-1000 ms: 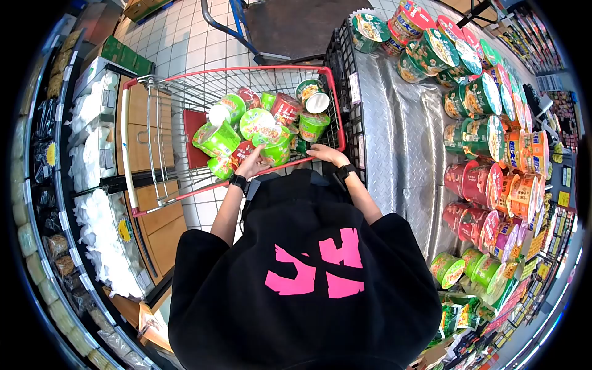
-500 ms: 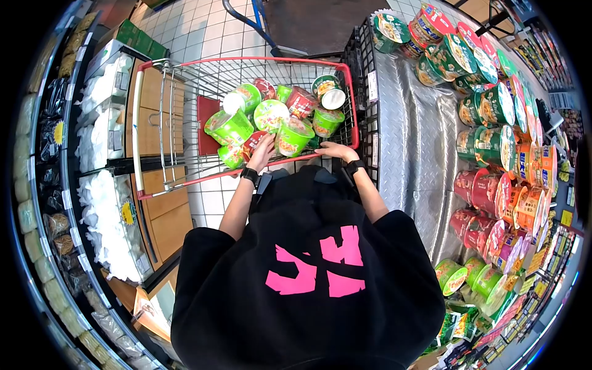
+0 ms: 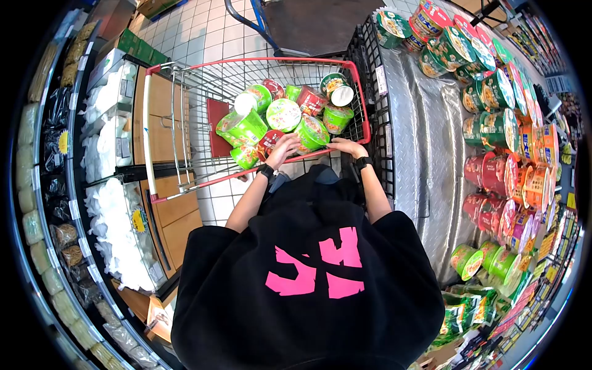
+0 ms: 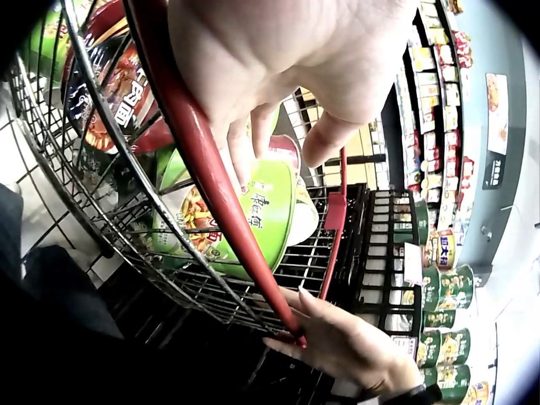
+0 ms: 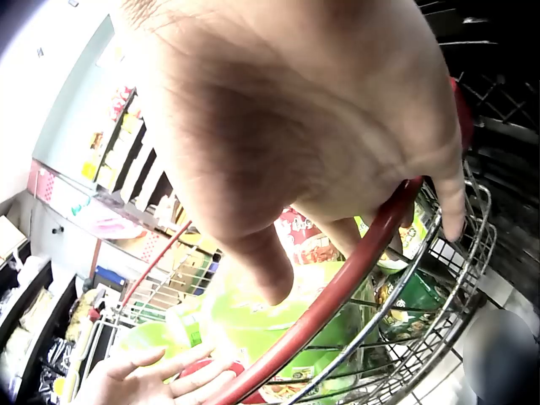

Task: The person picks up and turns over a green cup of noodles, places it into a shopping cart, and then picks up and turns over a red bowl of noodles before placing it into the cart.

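A wire shopping cart with a red rim (image 3: 259, 60) holds several green and red instant noodle cups. My left hand (image 3: 285, 147) reaches over the near rim (image 4: 202, 160). Its fingers touch a tilted green cup (image 3: 311, 132) while the thumb stands free, as the left wrist view shows (image 4: 261, 219). My right hand (image 3: 346, 147) lies over the rim's near right corner, with the red bar (image 5: 337, 295) running between thumb and fingers. The right hand (image 4: 346, 346) also shows low in the left wrist view.
To the right, a metal shelf (image 3: 413, 123) carries rows of noodle cups (image 3: 487, 92) along its far side, with a black wire divider (image 3: 370, 55) against the cart. Shelves of white bags (image 3: 105, 216) line the left. A blue trolley frame (image 3: 246, 24) stands beyond the cart on tiled floor.
The cart and both hands now sit further right and higher in view. The left hand has slid along the near rim to the green cup. The right hand stays on the rim.
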Demonstrator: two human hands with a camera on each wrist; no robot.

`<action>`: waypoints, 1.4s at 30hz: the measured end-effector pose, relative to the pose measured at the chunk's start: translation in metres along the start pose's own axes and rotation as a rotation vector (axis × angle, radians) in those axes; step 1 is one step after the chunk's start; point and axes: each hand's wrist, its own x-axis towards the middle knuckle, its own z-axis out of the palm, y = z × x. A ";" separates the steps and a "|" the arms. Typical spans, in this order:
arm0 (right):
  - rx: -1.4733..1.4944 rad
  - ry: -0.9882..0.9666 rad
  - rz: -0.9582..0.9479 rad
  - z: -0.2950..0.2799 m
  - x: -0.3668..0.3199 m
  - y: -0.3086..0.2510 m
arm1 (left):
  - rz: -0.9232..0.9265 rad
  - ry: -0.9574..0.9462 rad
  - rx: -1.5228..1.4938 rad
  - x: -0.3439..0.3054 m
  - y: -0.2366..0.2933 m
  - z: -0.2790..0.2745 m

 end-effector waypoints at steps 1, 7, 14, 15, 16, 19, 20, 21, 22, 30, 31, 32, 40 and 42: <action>0.082 0.025 -0.005 0.002 0.001 0.003 | -0.005 -0.009 0.008 -0.001 0.000 -0.001; 0.198 0.216 0.007 0.016 -0.005 -0.001 | -0.011 -0.091 0.088 -0.006 0.003 -0.008; 0.113 0.254 0.022 0.042 -0.023 -0.037 | -0.024 -0.152 0.054 -0.010 -0.003 -0.037; 0.084 0.281 0.013 0.048 -0.023 -0.039 | -0.038 -0.131 0.064 -0.011 -0.002 -0.040; 0.094 0.264 0.016 0.054 -0.024 -0.041 | -0.052 -0.109 0.072 -0.012 -0.002 -0.043; 0.112 0.296 0.078 0.069 -0.033 -0.057 | -0.055 -0.083 0.072 -0.023 0.003 -0.046; 0.086 0.277 0.067 0.071 -0.037 -0.065 | -0.056 -0.086 0.071 -0.027 0.006 -0.046; 0.086 0.280 0.069 0.075 -0.032 -0.062 | -0.042 -0.075 0.076 -0.030 0.008 -0.048; 0.065 0.311 0.068 0.081 -0.024 -0.057 | -0.027 -0.065 0.082 -0.033 0.010 -0.049; 0.062 0.511 -0.071 0.116 -0.018 -0.054 | 0.094 -0.043 0.141 -0.052 0.016 -0.062; 0.017 0.547 -0.084 0.121 -0.019 -0.055 | 0.085 -0.053 0.147 -0.054 0.015 -0.064; 0.033 0.520 -0.066 0.124 -0.021 -0.056 | 0.102 -0.033 0.163 -0.054 0.015 -0.065; 0.189 0.528 -0.194 0.167 -0.059 -0.082 | 0.124 -0.059 0.255 -0.048 0.008 -0.068; 0.254 0.512 -0.180 0.160 -0.091 -0.094 | 0.116 -0.068 0.284 -0.045 0.007 -0.069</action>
